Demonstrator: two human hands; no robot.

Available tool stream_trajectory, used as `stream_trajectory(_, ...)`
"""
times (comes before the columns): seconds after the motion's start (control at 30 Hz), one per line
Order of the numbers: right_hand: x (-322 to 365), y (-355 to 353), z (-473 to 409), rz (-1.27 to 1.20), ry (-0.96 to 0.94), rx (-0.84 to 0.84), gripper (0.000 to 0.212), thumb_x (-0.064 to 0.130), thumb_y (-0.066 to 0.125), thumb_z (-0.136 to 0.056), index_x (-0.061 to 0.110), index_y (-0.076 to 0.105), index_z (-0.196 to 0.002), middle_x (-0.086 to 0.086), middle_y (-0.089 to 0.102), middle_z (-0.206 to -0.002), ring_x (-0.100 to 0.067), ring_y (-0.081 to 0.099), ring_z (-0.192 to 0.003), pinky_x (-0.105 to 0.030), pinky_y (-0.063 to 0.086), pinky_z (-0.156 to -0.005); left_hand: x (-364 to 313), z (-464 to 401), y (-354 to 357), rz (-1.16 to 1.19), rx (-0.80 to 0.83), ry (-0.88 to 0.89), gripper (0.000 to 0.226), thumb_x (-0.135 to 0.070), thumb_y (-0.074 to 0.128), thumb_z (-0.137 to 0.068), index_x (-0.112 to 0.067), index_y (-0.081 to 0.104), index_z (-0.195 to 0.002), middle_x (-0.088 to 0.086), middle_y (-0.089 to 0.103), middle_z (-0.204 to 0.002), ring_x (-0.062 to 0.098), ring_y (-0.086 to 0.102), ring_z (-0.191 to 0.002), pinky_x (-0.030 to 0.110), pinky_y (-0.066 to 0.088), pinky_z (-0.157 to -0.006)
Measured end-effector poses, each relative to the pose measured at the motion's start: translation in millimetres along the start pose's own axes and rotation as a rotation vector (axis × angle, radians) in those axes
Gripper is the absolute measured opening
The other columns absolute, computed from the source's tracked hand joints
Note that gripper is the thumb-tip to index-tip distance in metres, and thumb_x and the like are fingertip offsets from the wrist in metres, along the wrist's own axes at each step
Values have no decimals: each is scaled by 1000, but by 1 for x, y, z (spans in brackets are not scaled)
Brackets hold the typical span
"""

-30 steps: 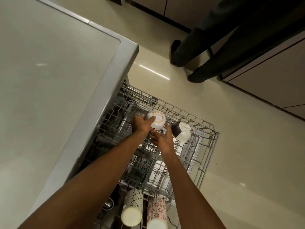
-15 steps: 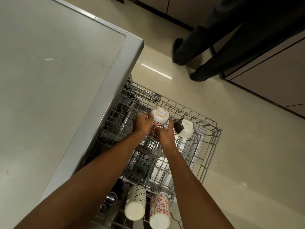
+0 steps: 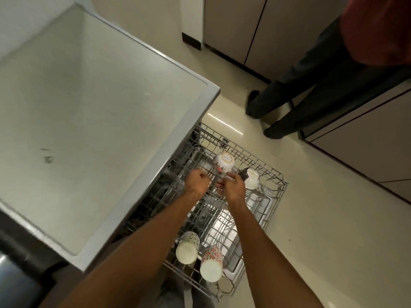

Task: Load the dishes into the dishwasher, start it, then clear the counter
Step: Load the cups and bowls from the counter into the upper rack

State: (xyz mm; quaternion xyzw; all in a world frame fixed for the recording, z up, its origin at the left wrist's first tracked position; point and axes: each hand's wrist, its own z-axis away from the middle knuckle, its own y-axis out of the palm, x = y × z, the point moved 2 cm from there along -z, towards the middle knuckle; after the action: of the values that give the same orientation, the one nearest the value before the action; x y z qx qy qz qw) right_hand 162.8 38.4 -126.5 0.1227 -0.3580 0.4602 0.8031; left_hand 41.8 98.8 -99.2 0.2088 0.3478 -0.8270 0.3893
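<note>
The dishwasher's wire rack (image 3: 280, 197) is pulled out from under the counter. A white floral cup (image 3: 224, 162) sits upside down on its far part. My right hand (image 3: 234, 186) curls its fingers at the cup's lower edge. Just left of the cup, my left hand (image 3: 197, 182) is a closed fist off the cup; whether it grips a rack wire is blurred. A brown and white cup (image 3: 250, 177) lies to the right of the floral one. Two mugs lie at the rack's near end, one white patterned (image 3: 188, 247) and one red-flowered (image 3: 211, 262).
The grey counter (image 3: 89, 107) spreads to the left, above the dishwasher. A person in dark trousers (image 3: 300, 103) stands on the cream floor beyond the rack. Cabinets (image 3: 360, 143) line the right side and the far wall.
My left hand has come off the floral cup and closed into a fist beside it. The cup now sits lower on the rack. The view has tilted upward.
</note>
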Motion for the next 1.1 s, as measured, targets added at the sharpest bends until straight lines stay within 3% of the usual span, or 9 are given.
stream_trajectory(0.1,6,-7,36,-1,-40,17,17,7,52,-106,11,64,-117,-14,75,-94,-19,71,-71,-33,61,-61,9,39,-15,22,-24,7,14,-5,54,-100,-14,64,-95,-1,62,-85,5,54,-65,11,42,-43)
stream_trajectory(0.23,-5,-10,83,19,-41,60,14,15,52,-108,9,65,-111,-14,76,-92,-22,73,-75,-47,63,-78,32,94,-30,79,-113,12,21,-5,55,-99,-5,69,-115,-5,60,-75,5,51,-57,7,39,-39)
stream_trajectory(0.37,-21,-9,132,84,-31,101,21,13,54,-107,1,68,-99,-19,74,-89,-26,71,-75,-45,63,-75,55,148,-45,113,-172,-17,20,-6,54,-97,-6,74,-100,-2,65,-73,6,54,-57,12,47,-47)
stream_trajectory(0.47,-33,-4,166,101,-9,141,19,10,56,-106,-1,68,-98,-18,72,-85,-25,69,-72,-40,61,-68,77,185,-59,181,-207,-59,21,-6,55,-94,-8,75,-88,8,73,-82,21,69,-71,34,61,-68)
stream_trajectory(0.57,-44,6,196,159,6,200,17,5,55,-104,-6,67,-100,-18,69,-80,-23,65,-63,-34,56,-56,107,212,-76,268,-248,-79,21,-8,56,-94,-2,75,-85,16,74,-83,30,73,-77,46,62,-70)
stream_trajectory(0.67,-59,22,224,202,-21,249,14,2,55,-102,-4,67,-100,-17,67,-74,-22,63,-58,-29,52,-49,149,241,-94,359,-281,-106,24,-8,55,-95,2,73,-83,20,73,-79,33,70,-71,49,60,-68)
stream_trajectory(0.77,-78,44,258,291,-65,313,13,2,56,-101,-2,68,-97,-16,67,-72,-22,63,-59,-30,51,-52,189,281,-115,444,-345,-120,26,-4,54,-93,-2,70,-73,19,68,-72,27,64,-65,34,53,-57)
stream_trajectory(0.9,-116,74,313,408,-133,435,13,2,58,-97,-1,70,-95,-14,67,-68,-22,63,-56,-28,49,-51,238,348,-145,559,-474,-137,26,-4,54,-90,-7,71,-70,16,67,-67,24,61,-60,36,52,-61)
stream_trajectory(1.1,-179,120,419,545,-201,631,13,7,58,-99,7,67,-90,-12,69,-72,-20,66,-58,-27,50,-54,317,445,-187,619,-666,-161,24,-8,54,-90,-5,76,-82,16,75,-81,29,73,-72,43,63,-71)
